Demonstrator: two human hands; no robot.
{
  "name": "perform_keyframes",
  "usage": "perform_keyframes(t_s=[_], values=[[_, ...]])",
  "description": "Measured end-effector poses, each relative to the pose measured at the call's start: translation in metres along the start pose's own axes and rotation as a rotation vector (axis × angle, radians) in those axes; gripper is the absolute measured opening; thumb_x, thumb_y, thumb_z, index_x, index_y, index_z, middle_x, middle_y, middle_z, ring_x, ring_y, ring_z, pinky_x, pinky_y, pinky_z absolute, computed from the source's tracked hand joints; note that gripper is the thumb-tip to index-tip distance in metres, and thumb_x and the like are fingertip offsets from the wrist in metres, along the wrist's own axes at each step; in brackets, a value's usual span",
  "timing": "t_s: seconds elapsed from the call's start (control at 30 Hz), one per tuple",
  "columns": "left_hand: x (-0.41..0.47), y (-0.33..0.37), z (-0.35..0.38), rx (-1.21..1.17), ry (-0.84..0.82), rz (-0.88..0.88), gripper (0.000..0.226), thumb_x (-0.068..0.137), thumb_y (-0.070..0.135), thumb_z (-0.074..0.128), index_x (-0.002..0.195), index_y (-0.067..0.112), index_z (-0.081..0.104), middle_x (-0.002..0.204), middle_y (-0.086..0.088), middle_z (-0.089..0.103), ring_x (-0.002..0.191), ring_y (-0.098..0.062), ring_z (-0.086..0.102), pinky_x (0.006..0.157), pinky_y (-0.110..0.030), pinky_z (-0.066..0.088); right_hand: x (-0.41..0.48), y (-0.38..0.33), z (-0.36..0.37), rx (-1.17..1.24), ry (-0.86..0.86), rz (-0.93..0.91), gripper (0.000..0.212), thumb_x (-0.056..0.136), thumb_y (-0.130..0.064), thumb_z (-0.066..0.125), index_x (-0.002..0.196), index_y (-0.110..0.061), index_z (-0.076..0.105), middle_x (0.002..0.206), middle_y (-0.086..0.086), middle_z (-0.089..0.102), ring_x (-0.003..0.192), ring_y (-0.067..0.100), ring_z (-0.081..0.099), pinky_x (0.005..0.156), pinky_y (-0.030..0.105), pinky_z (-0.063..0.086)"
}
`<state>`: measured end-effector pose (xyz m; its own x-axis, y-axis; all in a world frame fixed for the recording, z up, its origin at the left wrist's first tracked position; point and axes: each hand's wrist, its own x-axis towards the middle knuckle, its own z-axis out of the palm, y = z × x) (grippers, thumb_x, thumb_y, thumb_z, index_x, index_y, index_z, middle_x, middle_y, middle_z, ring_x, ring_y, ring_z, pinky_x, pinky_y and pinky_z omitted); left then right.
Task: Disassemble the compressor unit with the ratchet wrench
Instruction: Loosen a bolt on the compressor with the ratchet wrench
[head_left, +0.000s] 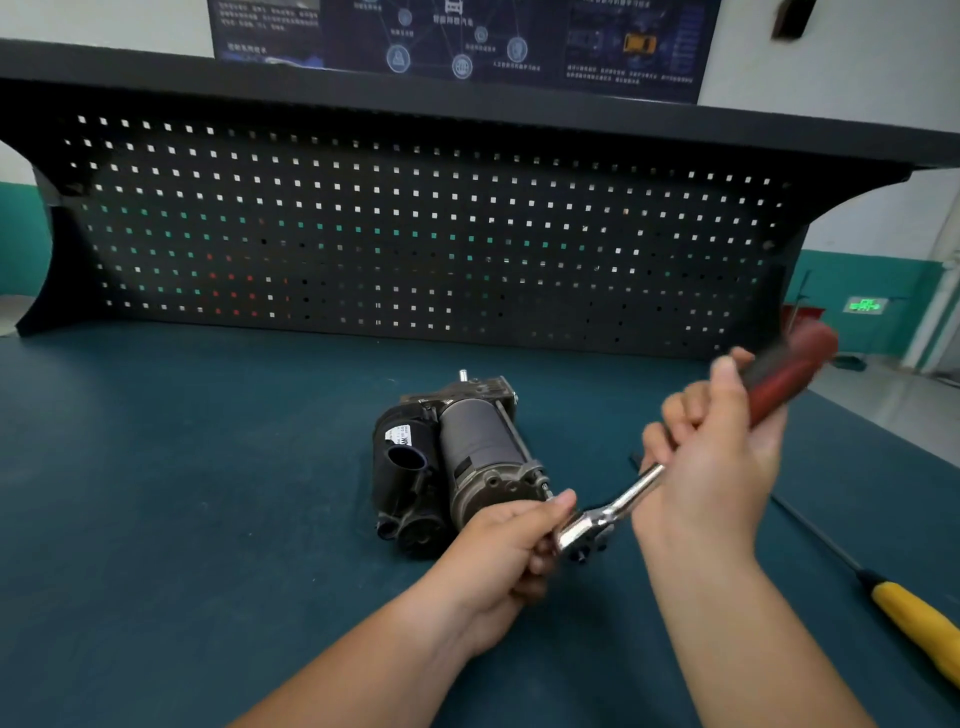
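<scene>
The compressor unit (457, 462), dark grey and black with a cylindrical motor body, lies on its side in the middle of the teal bench top (182, 467). A ratchet wrench (623, 499) with a chrome shank and a red handle is held in the air just right of the unit. My right hand (711, 457) grips its handle, the red end sticking out up and to the right. My left hand (504, 551) pinches the chrome ratchet head, close to the unit's near end. The socket under the head is mostly hidden by my fingers.
A screwdriver (914, 618) with a yellow handle and a long dark shaft lies on the bench at the right, near the edge. A black pegboard (415, 234) rises along the back of the bench, under a dark shelf.
</scene>
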<state>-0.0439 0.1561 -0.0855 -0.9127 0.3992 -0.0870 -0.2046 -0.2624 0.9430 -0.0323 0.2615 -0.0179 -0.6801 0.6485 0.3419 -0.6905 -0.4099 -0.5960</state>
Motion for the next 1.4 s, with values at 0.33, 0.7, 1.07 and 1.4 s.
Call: perform_keyframes(t_s=[0.33,0.7,1.07,1.4], values=[[-0.002,0.001,-0.003,0.11,0.052,-0.051,0.043,0.083,0.036,0.064,0.048,0.021,0.045,0.047,0.009,0.039,0.037,-0.003,0.028,0.037,-0.015,0.015,-0.005,-0.001,0.002,-0.075,-0.428,-0.101,0.014,0.081,-0.025,0.059,0.086,-0.039,0.059,0.052,-0.016,0.042,0.041,0.0,0.034,0.038,0.013,0.028],[-0.003,-0.001,0.006,0.037,0.033,0.034,0.051,0.087,0.026,0.06,0.037,0.019,0.053,0.042,0.013,0.039,0.034,0.0,0.026,0.037,-0.012,0.014,0.008,0.001,-0.004,0.002,-0.072,0.023,0.009,0.092,-0.021,0.055,0.09,-0.029,0.054,0.052,-0.015,0.04,0.041,0.0,0.032,0.036,0.013,0.025],[-0.003,-0.001,0.004,0.094,0.095,0.004,0.05,0.084,0.032,0.065,0.037,0.02,0.05,0.044,0.012,0.042,0.037,-0.003,0.027,0.036,-0.014,0.017,-0.007,0.0,0.003,-0.067,-0.4,-0.128,0.014,0.081,-0.027,0.059,0.087,-0.04,0.06,0.053,-0.016,0.044,0.042,0.0,0.036,0.038,0.013,0.03],[-0.004,0.001,0.007,-0.019,0.053,0.037,0.053,0.088,0.029,0.059,0.037,0.02,0.049,0.044,0.011,0.037,0.034,0.0,0.027,0.036,-0.012,0.016,0.01,0.001,-0.005,0.06,0.122,0.119,0.011,0.094,-0.02,0.053,0.086,-0.026,0.049,0.053,-0.013,0.039,0.04,0.0,0.032,0.035,0.014,0.023]])
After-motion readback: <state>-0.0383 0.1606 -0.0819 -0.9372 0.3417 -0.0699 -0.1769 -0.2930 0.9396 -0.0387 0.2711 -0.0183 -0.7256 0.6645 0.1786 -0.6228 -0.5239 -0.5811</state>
